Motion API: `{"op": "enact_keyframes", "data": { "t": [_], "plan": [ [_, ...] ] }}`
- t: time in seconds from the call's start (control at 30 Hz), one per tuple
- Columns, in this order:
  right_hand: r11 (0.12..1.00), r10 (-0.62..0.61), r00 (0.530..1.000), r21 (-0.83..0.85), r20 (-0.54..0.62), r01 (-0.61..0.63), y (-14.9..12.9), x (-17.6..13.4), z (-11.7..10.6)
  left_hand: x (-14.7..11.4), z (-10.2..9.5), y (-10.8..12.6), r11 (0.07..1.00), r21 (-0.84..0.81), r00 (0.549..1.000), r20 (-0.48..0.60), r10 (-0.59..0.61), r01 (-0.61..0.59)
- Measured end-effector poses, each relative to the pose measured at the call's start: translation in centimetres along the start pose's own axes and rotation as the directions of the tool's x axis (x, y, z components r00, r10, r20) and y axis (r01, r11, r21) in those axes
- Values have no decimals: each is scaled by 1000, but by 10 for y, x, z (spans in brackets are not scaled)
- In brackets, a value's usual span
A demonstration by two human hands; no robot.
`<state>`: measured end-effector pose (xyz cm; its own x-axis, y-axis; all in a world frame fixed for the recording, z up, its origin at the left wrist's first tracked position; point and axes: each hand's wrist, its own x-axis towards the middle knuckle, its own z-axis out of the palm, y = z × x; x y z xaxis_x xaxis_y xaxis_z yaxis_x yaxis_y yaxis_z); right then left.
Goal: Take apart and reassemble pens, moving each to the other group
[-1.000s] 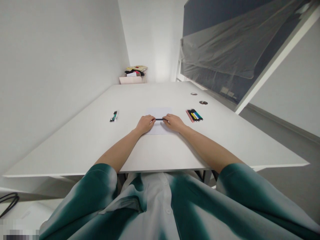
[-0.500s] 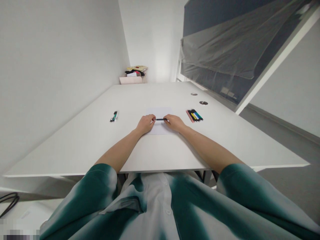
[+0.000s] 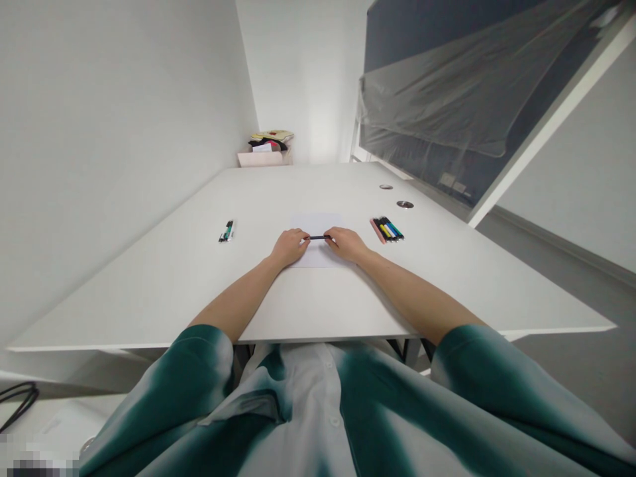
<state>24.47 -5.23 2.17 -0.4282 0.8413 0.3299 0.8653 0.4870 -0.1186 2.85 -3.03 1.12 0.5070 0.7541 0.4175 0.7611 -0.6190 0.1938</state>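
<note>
A dark pen point(image 3: 318, 237) lies level between my two hands, above a sheet of white paper point(image 3: 318, 258) on the table. My left hand point(image 3: 290, 247) pinches its left end with closed fingers. At the other end, the fingers of my right hand point(image 3: 346, 244) are closed on the pen too. Both hands rest at the sides of the sheet and cover parts of it. Whether the pen has a cap is too small to tell.
Right of my hands lies a row of several coloured pens point(image 3: 387, 229). A few more pens point(image 3: 226, 232) lie to the left. Two round metal discs point(image 3: 405, 205) sit in the white table point(image 3: 308, 305) at the right. A pink box point(image 3: 261, 159) with cloth-like items stands at the far end.
My left fingers have shifted slightly along the pen's left end and closed more fully on it. My right hand stays almost still.
</note>
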Motion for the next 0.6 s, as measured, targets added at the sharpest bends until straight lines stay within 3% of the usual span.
{"op": "enact_keyframes", "data": {
  "t": [0.23, 0.6],
  "plan": [
    [999, -11, 1000, 31, -20, 11, 1, 0, 1, 0, 2, -5, 991, -133, 997, -77, -8, -2],
    [1000, 7, 1000, -1, -8, -7, -1, -1, -1, -1, 0, -2, 997, -78, 999, -34, 14, -17]
  ]
}}
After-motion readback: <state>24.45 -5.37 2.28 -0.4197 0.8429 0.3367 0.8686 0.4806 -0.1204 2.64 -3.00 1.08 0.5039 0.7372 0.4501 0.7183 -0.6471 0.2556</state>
